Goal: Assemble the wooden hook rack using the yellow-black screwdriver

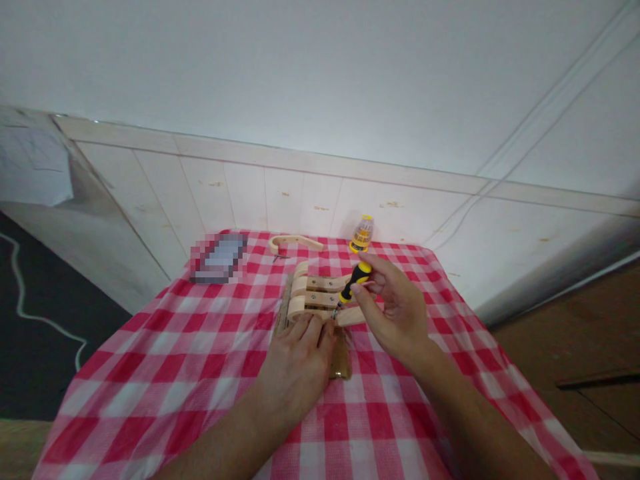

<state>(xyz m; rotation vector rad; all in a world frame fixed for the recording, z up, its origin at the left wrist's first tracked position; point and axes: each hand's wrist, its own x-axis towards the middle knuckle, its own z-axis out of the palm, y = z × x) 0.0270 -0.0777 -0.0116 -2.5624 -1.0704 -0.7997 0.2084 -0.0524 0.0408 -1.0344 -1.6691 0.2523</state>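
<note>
My right hand [397, 310] grips a yellow and black screwdriver [356, 281], thumb and fingers around its handle. The screwdriver slants down to the left, its tip at the nearest of several pale curved wooden hooks [353, 316]. The hooks lie side by side across a brown board [341, 363], with dark screw heads or holes in those farther back. My left hand [300, 350] is closed over the nearest hook, fingertips beside the screwdriver's tip. Those fingers hide part of the hook and any screw there.
A loose wooden hook [297, 239] lies toward the back of the red-and-white checked tablecloth [200, 373], with small dark screws [281, 257] beside it. A clear container with yellow ends [362, 233] stands near the wall. At the left lies a blurred, phone-like device [220, 259].
</note>
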